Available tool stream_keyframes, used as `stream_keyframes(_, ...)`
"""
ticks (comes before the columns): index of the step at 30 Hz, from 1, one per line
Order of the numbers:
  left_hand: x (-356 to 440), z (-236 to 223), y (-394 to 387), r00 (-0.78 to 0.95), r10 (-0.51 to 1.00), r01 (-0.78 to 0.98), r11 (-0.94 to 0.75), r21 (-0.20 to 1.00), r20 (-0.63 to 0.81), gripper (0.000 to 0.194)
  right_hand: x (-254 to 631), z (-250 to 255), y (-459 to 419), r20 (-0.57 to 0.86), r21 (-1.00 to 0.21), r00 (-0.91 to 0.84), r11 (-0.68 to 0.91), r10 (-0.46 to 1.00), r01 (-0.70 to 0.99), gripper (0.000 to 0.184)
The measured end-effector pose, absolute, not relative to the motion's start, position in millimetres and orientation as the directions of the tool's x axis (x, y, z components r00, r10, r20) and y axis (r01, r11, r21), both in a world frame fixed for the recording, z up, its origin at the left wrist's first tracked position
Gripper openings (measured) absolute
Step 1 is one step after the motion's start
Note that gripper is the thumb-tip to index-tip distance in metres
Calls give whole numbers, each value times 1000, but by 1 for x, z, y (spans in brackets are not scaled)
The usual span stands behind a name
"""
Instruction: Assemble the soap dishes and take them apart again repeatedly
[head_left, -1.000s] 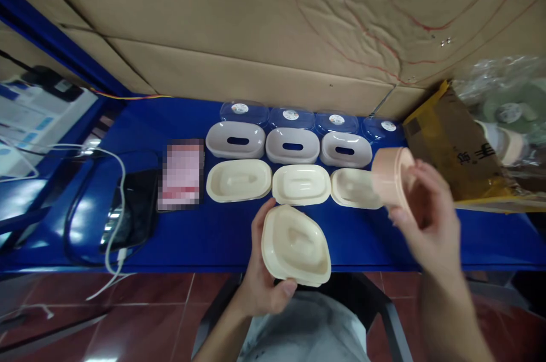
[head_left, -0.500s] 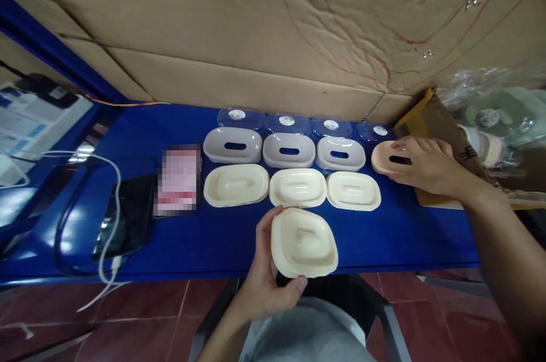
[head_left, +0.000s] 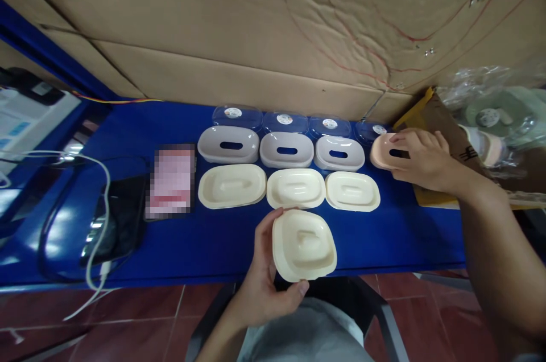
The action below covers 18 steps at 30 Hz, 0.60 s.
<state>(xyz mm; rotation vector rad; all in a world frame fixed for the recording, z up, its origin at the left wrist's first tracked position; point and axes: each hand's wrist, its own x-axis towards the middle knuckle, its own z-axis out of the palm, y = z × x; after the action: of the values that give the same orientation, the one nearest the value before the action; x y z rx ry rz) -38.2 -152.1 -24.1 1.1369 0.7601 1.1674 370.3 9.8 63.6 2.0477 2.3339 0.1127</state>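
Left hand (head_left: 273,288) pinches a cream tray (head_left: 305,245), thumb against fingers, at the near edge of the blue table (head_left: 205,242). Right hand (head_left: 426,160) clasps a peach dish (head_left: 381,152) on the table, right side. Left of that dish, three grey dishes (head_left: 286,160) in a row; nearer, three more trays (head_left: 296,188); farther, clear lids (head_left: 285,124). Far right, carton (head_left: 430,114).

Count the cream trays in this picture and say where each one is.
4. One cream tray is in the left hand; on the blue table lie the left tray, middle tray and right tray. The box may hide more.
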Motion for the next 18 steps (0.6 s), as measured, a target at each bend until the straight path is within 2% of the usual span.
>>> stream_keyframes(4,-39,-24,-152,275,955,-297,-22,955,107,97,379,71,-6,69,68,-184,179,981,981,72)
stream_keyframes(11,-39,-24,-152,270,958,-267,-26,963,101,95,367,71,9,-143,-32,-207,204,968,978,66)
stream_keyframes(18,-38,-24,-151,266,959,-261,-24,965,96,94,367,61,21,-172,-91,-246,233,954,968,63)
